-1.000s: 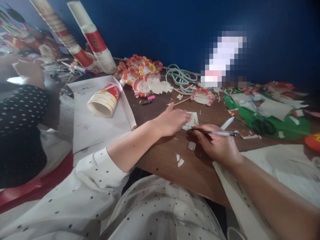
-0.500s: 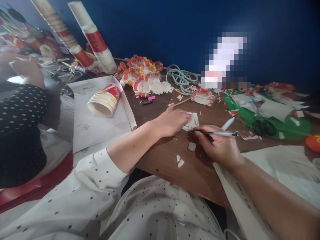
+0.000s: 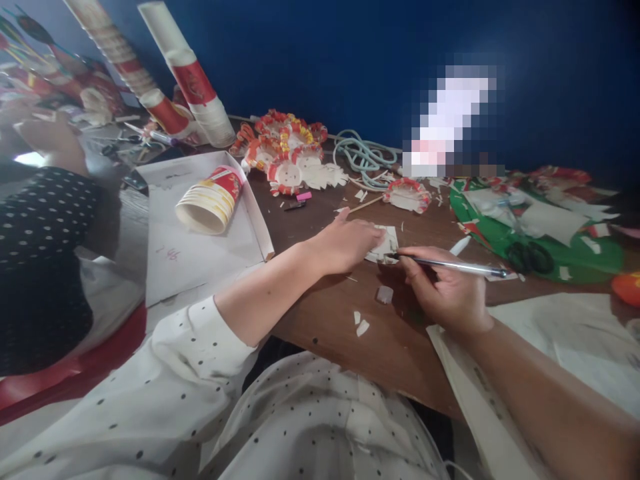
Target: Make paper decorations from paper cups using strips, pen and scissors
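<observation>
On the brown table lies a small white paper piece [image 3: 389, 235] with dark lines on it. My left hand [image 3: 347, 241] rests over its left side, fingers stretched out and pressing it down. A slim pen [image 3: 463, 266] is pinched in my right hand [image 3: 447, 287], its tip at the paper's lower right edge. The pen's rear end points right. A small translucent block, perhaps an eraser [image 3: 385, 295], lies just below the paper. Two white paper scraps [image 3: 362, 327] are nearer the table's front edge.
Stacked paper cups [image 3: 207, 200] lie in a white box lid [image 3: 163, 267] on the left. Behind are cut red-and-white paper shapes [image 3: 285, 153] and a pale blue cord [image 3: 367, 157]. Scissors [image 3: 530, 257] lie on a green sheet [image 3: 607, 257] at right. A person's dotted sleeve [image 3: 45, 220] is at far left.
My right hand has shifted slightly right, and the pen tip has moved right along the paper's lower edge. My left hand has stayed nearly still on the paper.
</observation>
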`<state>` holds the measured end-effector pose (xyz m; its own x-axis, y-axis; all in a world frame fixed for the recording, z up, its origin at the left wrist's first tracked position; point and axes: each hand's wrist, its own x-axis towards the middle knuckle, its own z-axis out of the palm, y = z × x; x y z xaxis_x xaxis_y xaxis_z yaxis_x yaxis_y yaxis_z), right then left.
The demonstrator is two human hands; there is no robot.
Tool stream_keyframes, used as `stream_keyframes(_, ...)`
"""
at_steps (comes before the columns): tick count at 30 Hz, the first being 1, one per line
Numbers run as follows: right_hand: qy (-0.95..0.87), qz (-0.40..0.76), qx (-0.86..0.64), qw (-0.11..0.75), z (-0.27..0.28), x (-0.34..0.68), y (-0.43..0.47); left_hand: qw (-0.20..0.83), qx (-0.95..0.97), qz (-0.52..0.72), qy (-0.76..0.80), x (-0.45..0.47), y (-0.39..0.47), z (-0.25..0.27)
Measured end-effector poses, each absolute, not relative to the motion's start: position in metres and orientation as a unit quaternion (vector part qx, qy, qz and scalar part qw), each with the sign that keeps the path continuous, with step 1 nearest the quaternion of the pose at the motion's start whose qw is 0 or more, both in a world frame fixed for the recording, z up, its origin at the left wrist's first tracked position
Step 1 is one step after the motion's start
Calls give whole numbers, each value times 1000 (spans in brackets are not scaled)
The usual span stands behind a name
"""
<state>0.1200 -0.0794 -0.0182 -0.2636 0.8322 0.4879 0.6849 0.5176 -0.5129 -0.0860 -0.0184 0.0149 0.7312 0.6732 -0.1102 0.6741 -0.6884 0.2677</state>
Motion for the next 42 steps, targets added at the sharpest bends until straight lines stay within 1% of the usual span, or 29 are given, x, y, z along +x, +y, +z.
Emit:
stream_keyframes(13, -813, 82, -445, 367, -21, 115, -75, 147, 921, 9, 361, -87, -19, 15)
stream_keyframes(19, -818, 82, -448, 352, -22, 114, -73, 154, 919, 12, 363, -87, -19, 14)
stream_keyframes(28, -819, 68, -443, 357, -24, 115, -73, 144, 926, 30, 348, -89, -18, 10)
stream_keyframes(42, -819, 62, -444, 358, -24, 114, -73, 155, 920, 13, 360, -88, -19, 14)
